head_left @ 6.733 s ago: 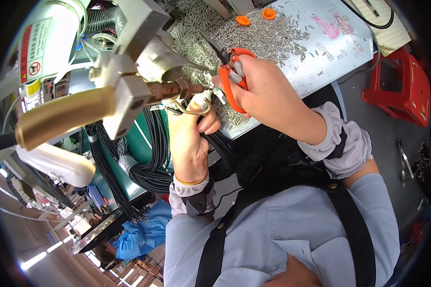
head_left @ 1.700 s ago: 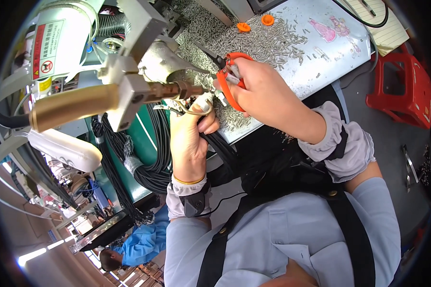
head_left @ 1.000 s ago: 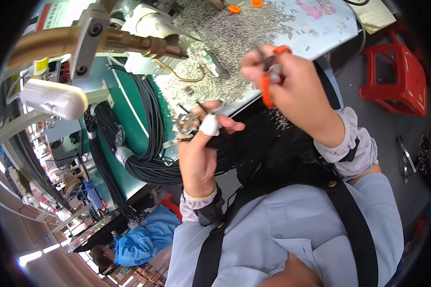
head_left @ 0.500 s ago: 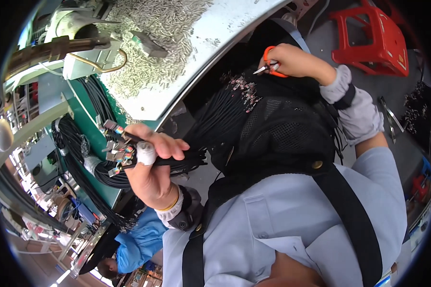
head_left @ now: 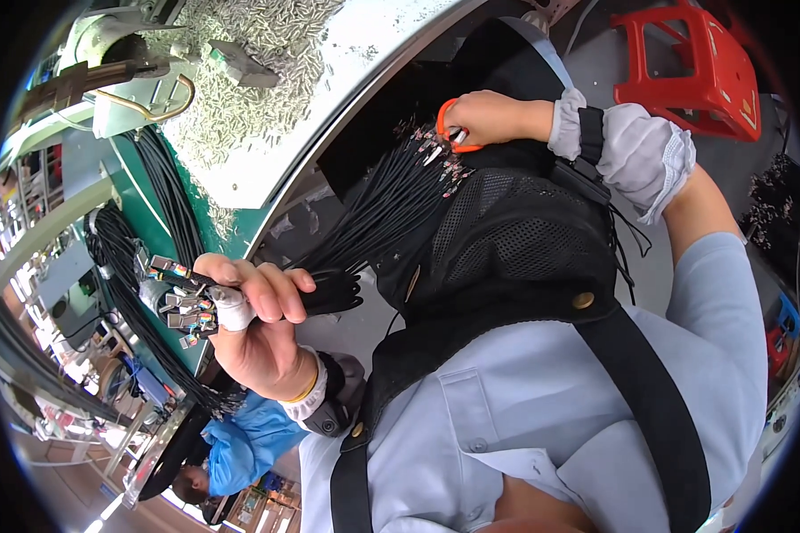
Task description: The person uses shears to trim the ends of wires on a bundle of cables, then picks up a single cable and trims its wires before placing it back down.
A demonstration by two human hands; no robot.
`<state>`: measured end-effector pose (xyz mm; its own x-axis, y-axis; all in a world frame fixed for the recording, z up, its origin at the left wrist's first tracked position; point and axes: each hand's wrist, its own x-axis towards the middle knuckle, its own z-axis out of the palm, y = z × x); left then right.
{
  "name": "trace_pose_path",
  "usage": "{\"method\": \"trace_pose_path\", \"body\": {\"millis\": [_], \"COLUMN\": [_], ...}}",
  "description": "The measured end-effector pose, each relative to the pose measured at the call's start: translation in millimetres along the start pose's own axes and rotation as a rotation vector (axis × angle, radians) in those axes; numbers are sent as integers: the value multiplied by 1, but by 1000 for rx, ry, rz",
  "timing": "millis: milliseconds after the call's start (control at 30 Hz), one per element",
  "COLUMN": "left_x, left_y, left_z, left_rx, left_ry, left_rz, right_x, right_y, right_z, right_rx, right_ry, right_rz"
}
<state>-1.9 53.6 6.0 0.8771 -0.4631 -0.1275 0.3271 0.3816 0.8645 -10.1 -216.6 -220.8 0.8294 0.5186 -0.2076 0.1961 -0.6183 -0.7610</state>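
My left hand [head_left: 271,324], its thumb wrapped in white, is closed round several black cables. Their metal connectors [head_left: 187,306] with coloured wires stick out past the thumb. Across my lap lies a bundle of black cables [head_left: 378,209] with bare, coloured wire ends at its far side. My right hand [head_left: 489,115] grips orange-handled scissors [head_left: 445,120] by the loops. The scissor blades lie over the wire ends; whether they touch any wire I cannot tell.
Left of me, a white worktop [head_left: 347,75] bears a heap of small metal parts [head_left: 249,107] and a grey block. More black cable bundles [head_left: 120,258] hang by the green surface. A red plastic stool [head_left: 684,75] stands far right. Someone in blue [head_left: 249,444] is at lower left.
My right hand has moved left and a little nearer with the scissors, from beside the wire ends to over them. My left hand has shifted left with the connectors.
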Motion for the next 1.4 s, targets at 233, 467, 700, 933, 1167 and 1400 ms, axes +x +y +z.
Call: {"method": "trace_pose_path", "body": {"millis": [233, 467, 700, 933, 1167, 1400], "left_x": [5, 25, 35, 31, 35, 35], "left_y": [-14, -54, -43, -25, -29, -26], "left_z": [10, 22, 26, 32, 30, 23], "left_rx": [76, 415, 238, 288, 197, 239], "left_ry": [5, 187, -41, 29, 95, 134], "left_rz": [-106, -44, -226, -171, -112, -29], "right_x": [-18, -52, -40, -18, -14, -11], "right_y": [-19, -119, -163, -191, -194, -188], "right_z": [-32, -93, -111, -109, -102, -101], "right_rx": [248, 769, 434, 85, 161, 636], "right_ry": [54, 203, 552, 877, 583, 516], "right_rz": [26, 52, -299, -406, -340, -3]}}
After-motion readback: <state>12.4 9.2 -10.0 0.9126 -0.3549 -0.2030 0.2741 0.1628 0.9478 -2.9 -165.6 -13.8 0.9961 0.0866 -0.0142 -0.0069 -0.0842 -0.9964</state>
